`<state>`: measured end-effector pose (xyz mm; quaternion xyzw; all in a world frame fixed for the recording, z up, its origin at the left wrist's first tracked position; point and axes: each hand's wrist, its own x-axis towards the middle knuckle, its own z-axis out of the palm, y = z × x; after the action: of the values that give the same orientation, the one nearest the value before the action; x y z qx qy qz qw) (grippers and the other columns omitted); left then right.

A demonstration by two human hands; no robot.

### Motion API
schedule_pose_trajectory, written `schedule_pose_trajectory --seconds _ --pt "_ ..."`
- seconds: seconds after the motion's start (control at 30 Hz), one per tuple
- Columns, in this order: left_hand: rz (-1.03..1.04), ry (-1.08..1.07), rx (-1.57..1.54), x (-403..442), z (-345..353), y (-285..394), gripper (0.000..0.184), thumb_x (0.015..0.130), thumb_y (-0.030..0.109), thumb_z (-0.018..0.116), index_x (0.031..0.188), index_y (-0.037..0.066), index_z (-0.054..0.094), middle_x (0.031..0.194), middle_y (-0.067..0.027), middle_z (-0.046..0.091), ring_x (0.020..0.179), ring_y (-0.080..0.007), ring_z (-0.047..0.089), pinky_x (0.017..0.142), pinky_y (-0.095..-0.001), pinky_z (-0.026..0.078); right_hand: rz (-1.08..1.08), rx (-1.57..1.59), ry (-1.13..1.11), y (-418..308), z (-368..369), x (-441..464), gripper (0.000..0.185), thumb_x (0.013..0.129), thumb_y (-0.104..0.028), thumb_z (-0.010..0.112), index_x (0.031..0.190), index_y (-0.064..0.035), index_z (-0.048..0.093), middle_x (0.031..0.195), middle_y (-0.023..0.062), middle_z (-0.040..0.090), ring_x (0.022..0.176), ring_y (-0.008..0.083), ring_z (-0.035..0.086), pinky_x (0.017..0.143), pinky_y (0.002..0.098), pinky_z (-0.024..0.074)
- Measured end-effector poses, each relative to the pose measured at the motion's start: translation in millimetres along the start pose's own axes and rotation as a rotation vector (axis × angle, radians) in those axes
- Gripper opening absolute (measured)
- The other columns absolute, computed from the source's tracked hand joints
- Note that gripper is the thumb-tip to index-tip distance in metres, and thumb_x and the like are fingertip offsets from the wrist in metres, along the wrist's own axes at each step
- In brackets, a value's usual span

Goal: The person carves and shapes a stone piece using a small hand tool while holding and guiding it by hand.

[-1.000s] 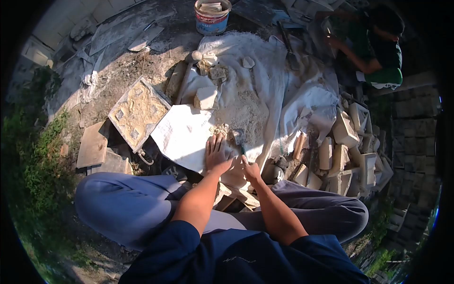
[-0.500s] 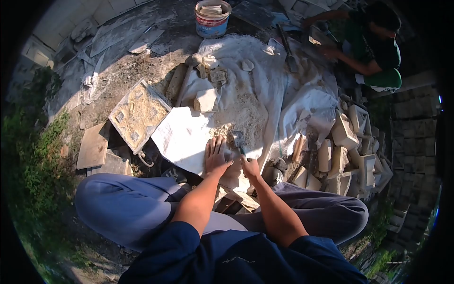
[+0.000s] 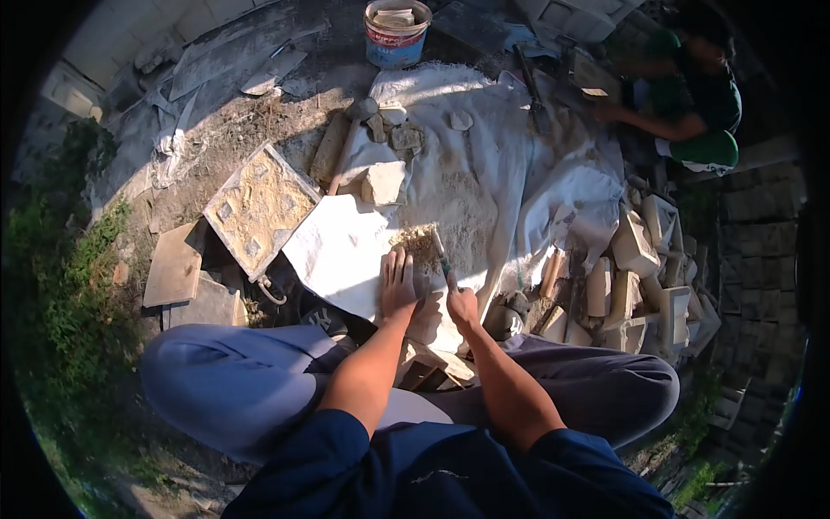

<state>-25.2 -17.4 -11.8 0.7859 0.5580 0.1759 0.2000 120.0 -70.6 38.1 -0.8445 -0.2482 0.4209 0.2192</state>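
My right hand [image 3: 462,305] grips the dark green handle of a small trowel [image 3: 440,246], its grey blade turned nearly edge-on and pointing away from me. To its left, my left hand [image 3: 399,290] lies flat with fingers stretched forward, holding nothing. Its fingertips are at the edge of a small heap of damp-looking, crumbly sandy material [image 3: 413,236]. Both hands are over a white sheet [image 3: 337,238] dusted with the same material. Beyond the heap a pale block [image 3: 383,182] rests on the sheet.
Left of the sheet is a square mould [image 3: 263,210] filled with sandy material. A bucket [image 3: 397,35] stands at the back. Several cast blocks [image 3: 635,242] are piled at right. At the upper right another person [image 3: 692,104] handles a flat tray [image 3: 595,76].
The trowel's blade has turned from showing its flat face to nearly edge-on and sits slightly farther forward. My left hand stays flat in about the same place. The other person's tray has tilted.
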Motion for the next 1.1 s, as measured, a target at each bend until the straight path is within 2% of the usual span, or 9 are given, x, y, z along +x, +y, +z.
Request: schedule_pose_trajectory --seconds 0.1,0.23,0.3,0.43,0.57,0.6,0.7,0.97,1.1 --pt "0.003 -0.016 -0.037 -6 -4 -1 0.069 0.097 0.04 0.05 0.151 -0.001 0.035 0.16 -0.0219 0.028 0.15 -0.041 0.019 0.125 -0.0478 0.015 -0.171 0.147 0.093 -11 2 -12 0.081 0.099 -0.063 0.044 0.067 0.0101 0.054 0.058 0.0221 0.051 0.059 0.0287 0.044 0.063 0.0494 0.0422" --pt "-0.054 0.028 -0.103 1 -3 0 0.068 0.098 0.037 0.049 0.151 -0.002 0.033 0.161 -0.0222 0.027 0.15 -0.0406 0.02 0.124 -0.0486 0.015 -0.058 -0.004 0.07 9 17 -21 0.081 0.101 -0.061 0.043 0.068 0.0118 0.057 0.06 0.025 0.056 0.061 0.0353 0.06 0.064 0.0509 0.0452" --pt "-0.074 0.025 -0.16 0 -8 4 0.067 0.098 0.034 0.049 0.152 -0.002 0.031 0.161 -0.0223 0.027 0.15 -0.0406 0.022 0.124 -0.0485 0.018 0.264 0.111 -0.174 8 14 -13 0.082 0.096 -0.068 0.049 0.066 0.0083 0.055 0.055 0.011 0.05 0.05 0.0247 0.054 0.048 0.0426 0.0395" --pt "-0.087 0.005 -0.201 -3 5 -6 0.062 0.099 0.025 0.048 0.152 -0.001 0.03 0.16 -0.0228 0.028 0.149 -0.0407 0.022 0.123 -0.0496 0.019 0.015 0.228 -0.092 22 21 4 0.071 0.096 -0.066 0.052 0.058 -0.0065 0.044 0.054 0.0007 0.042 0.046 0.0127 0.038 0.04 0.0357 0.0282" --pt "-0.051 0.059 -0.199 -6 8 -10 0.061 0.095 0.014 0.045 0.152 -0.001 0.03 0.16 -0.0228 0.028 0.149 -0.0395 0.023 0.123 -0.048 0.02 -0.134 0.332 -0.063 36 28 0 0.082 0.101 -0.062 0.041 0.058 0.0065 0.051 0.053 0.0117 0.047 0.052 0.0216 0.039 0.05 0.0443 0.034" --pt "-0.059 0.042 -0.185 -2 2 -8 0.062 0.093 0.01 0.045 0.152 -0.001 0.03 0.16 -0.0228 0.028 0.149 -0.0389 0.023 0.123 -0.0472 0.02 -0.16 0.23 0.028 35 29 -7 0.078 0.098 -0.072 0.035 0.056 -0.0068 0.044 0.052 0.0022 0.043 0.042 0.0162 0.038 0.041 0.0379 0.0285" --pt "-0.102 0.043 -0.23 -1 -8 2 0.068 0.087 0.005 0.048 0.152 0.0 0.031 0.158 -0.0228 0.031 0.149 -0.0384 0.025 0.124 -0.0462 0.021 0.285 0.16 -0.083 25 24 -6 0.076 0.096 -0.071 0.044 0.06 -0.0042 0.047 0.051 0.0032 0.044 0.041 0.0174 0.044 0.039 0.0369 0.0326" --pt "-0.132 0.004 -0.274 -6 -17 2 0.078 0.079 -0.003 0.054 0.153 0.002 0.029 0.157 -0.0204 0.033 0.147 -0.0366 0.03 0.122 -0.0417 0.026 -0.137 0.161 -0.008 19 23 -7 0.079 0.095 -0.07 0.049 0.055 -0.0015 0.046 0.051 0.0038 0.044 0.05 0.0172 0.043 0.047 0.0397 0.0356" --pt "-0.213 -0.017 -0.301 -6 -17 -1 0.076 0.082 -0.002 0.054 0.154 0.006 0.029 0.159 -0.0188 0.032 0.145 -0.035 0.035 0.118 -0.0385 0.034 0.271 0.267 -0.209 16 23 -6 0.071 0.093 -0.071 0.051 0.061 -0.0081 0.042 0.05 0.0006 0.041 0.037 0.0149 0.038 0.035 0.0337 0.0265"
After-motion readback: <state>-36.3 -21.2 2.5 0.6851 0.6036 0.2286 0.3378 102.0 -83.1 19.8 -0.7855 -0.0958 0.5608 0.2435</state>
